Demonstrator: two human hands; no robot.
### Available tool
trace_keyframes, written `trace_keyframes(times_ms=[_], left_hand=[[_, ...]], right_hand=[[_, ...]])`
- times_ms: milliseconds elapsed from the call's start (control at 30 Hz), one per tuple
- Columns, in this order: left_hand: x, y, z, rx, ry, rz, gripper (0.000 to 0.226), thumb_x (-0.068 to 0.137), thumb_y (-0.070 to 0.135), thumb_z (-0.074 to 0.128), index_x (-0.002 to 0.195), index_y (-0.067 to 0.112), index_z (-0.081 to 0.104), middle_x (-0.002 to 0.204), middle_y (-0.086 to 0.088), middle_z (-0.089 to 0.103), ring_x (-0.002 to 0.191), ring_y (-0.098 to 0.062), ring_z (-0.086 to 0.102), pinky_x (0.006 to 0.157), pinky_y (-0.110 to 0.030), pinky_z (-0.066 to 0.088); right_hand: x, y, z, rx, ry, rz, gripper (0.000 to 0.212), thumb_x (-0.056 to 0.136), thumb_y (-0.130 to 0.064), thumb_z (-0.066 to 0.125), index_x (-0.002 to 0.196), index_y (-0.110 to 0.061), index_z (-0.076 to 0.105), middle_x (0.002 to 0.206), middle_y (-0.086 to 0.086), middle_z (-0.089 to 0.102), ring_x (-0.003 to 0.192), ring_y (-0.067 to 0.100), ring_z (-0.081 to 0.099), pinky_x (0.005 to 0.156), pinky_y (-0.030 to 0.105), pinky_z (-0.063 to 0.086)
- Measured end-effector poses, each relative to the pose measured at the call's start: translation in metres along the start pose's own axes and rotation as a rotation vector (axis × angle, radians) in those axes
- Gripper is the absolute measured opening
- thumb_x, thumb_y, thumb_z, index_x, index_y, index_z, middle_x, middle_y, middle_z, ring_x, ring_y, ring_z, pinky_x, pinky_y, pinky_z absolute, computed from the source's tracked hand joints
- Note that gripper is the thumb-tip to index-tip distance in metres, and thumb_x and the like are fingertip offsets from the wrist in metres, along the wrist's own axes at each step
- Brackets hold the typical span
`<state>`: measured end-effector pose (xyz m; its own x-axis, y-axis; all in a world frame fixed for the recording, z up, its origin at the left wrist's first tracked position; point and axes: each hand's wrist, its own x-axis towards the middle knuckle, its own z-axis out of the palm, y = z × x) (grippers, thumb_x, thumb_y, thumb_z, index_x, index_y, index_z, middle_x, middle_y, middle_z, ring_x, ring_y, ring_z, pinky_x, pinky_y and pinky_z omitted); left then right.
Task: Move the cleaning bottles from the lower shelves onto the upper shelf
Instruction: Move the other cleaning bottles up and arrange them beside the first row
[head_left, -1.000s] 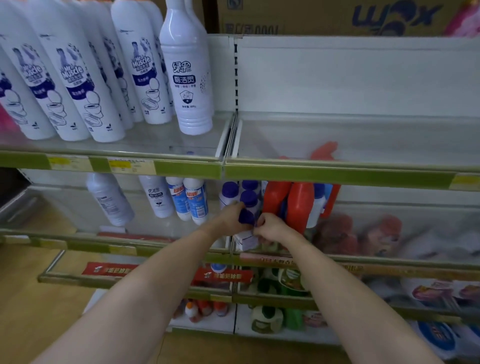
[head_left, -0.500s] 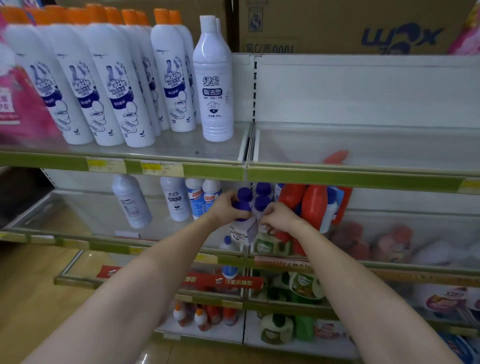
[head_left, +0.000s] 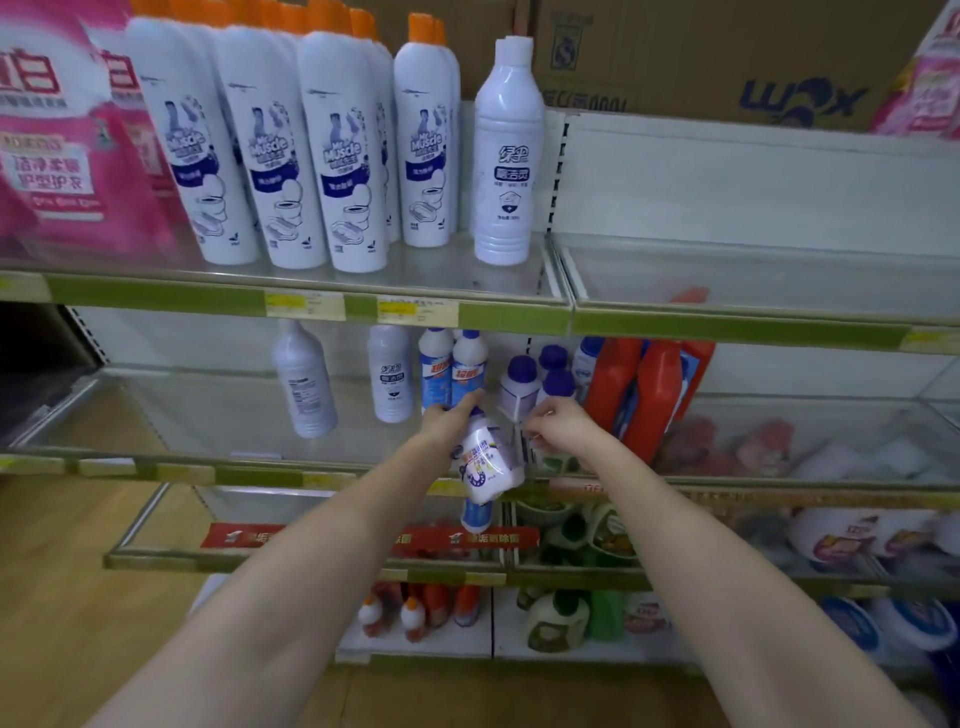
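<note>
My left hand (head_left: 448, 423) grips the top of a small white bottle (head_left: 488, 462) with a blue cap; the bottle hangs tilted in front of the middle shelf's edge. Just to its right, my right hand (head_left: 558, 428) pinches the front of another small white, blue-capped bottle (head_left: 519, 395) still standing on the middle shelf (head_left: 260, 470). More blue-capped bottles (head_left: 557, 384) stand behind it. The upper shelf (head_left: 727, 325) has bare room on its right half; a tall white bottle (head_left: 506, 156) stands near its middle.
White orange-capped bottles (head_left: 343, 150) and pink packs (head_left: 62, 156) fill the upper shelf's left. Two red jugs (head_left: 649, 395) stand right of my right hand. White and blue-labelled bottles (head_left: 452, 369) stand left of my hands. Lower shelves hold more products; cardboard boxes (head_left: 727, 57) sit on top.
My left hand has pulled the small bottle forward and down off the middle shelf, tilting it. My view has tipped upward, showing more of the upper shelf.
</note>
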<state>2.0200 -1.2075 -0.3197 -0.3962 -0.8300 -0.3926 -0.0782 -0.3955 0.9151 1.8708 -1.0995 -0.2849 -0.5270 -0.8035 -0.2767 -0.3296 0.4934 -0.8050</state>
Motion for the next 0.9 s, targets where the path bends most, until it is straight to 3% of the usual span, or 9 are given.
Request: trace_keyframes(times_ms=[100,200,367,467,600,733,800,900], left_hand=[[-0.011,-0.002,-0.016,-0.098,-0.104,-0.124,0.045,0.084,0.044,0.077,0.115,0.013,0.064,0.090,-0.008,0.071,0.064,-0.022,0.065,0.058,-0.030,0.055],[-0.019,-0.008,-0.034,-0.117,-0.336,-0.193,0.052,0.083,0.049,0.077,0.118,0.015,0.060,0.088,-0.009,0.069,0.073,-0.025,0.068,0.072,-0.039,0.059],[-0.032,-0.013,-0.057,-0.103,-0.497,-0.279,0.032,0.078,0.031,0.078,0.094,0.013,0.057,0.097,-0.009,0.064,0.085,-0.024,0.064,0.088,-0.046,0.052],[-0.035,-0.015,-0.065,-0.040,-0.505,-0.267,0.024,0.086,0.031,0.074,0.091,0.014,0.058,0.091,-0.006,0.065,0.081,-0.021,0.063,0.082,-0.041,0.052],[-0.038,-0.016,-0.066,-0.107,-0.420,-0.229,0.035,0.083,0.037,0.080,0.102,0.014,0.062,0.091,-0.007,0.070,0.082,-0.024,0.068,0.089,-0.043,0.056],[-0.046,-0.011,-0.069,-0.108,-0.423,-0.199,0.042,0.085,0.038,0.077,0.114,0.014,0.059,0.079,-0.006,0.067,0.068,-0.023,0.066,0.070,-0.036,0.059],[-0.050,-0.010,-0.071,-0.136,-0.462,-0.175,0.047,0.085,0.037,0.077,0.121,0.014,0.058,0.081,-0.006,0.067,0.070,-0.024,0.066,0.070,-0.037,0.059],[-0.056,-0.011,-0.077,-0.133,-0.487,-0.165,0.043,0.085,0.041,0.076,0.115,0.015,0.060,0.079,-0.004,0.069,0.069,-0.022,0.067,0.069,-0.034,0.059]], right_hand=[[-0.016,-0.004,0.023,0.037,-0.014,0.028,0.015,0.092,-0.008,0.061,0.104,0.000,0.063,0.077,0.016,0.065,0.066,0.025,0.060,0.054,0.032,0.049],[-0.028,-0.006,0.045,0.072,-0.026,0.042,0.010,0.091,-0.010,0.064,0.099,-0.005,0.061,0.076,0.013,0.064,0.059,0.021,0.057,0.055,0.032,0.049],[-0.047,-0.005,0.066,-0.008,0.003,0.043,0.020,0.091,-0.017,0.069,0.107,-0.009,0.061,0.094,0.010,0.070,0.076,0.019,0.065,0.061,0.031,0.054],[-0.054,-0.005,0.069,-0.012,-0.001,0.061,0.022,0.092,-0.016,0.069,0.110,-0.009,0.059,0.096,0.010,0.070,0.078,0.018,0.065,0.063,0.029,0.054],[-0.061,-0.010,0.071,-0.021,-0.023,0.068,0.021,0.095,-0.021,0.066,0.111,-0.010,0.059,0.096,0.009,0.070,0.083,0.019,0.066,0.074,0.034,0.058],[-0.069,-0.012,0.073,-0.061,-0.089,0.072,0.020,0.097,-0.023,0.064,0.112,-0.011,0.059,0.102,0.009,0.070,0.097,0.025,0.069,0.084,0.039,0.061],[-0.071,-0.010,0.074,-0.055,-0.107,0.085,0.019,0.098,-0.022,0.063,0.112,-0.011,0.059,0.103,0.009,0.070,0.100,0.026,0.069,0.086,0.040,0.060],[-0.074,-0.009,0.076,-0.066,-0.114,0.105,0.019,0.099,-0.019,0.061,0.115,-0.010,0.059,0.101,0.008,0.069,0.105,0.028,0.069,0.086,0.039,0.059]])
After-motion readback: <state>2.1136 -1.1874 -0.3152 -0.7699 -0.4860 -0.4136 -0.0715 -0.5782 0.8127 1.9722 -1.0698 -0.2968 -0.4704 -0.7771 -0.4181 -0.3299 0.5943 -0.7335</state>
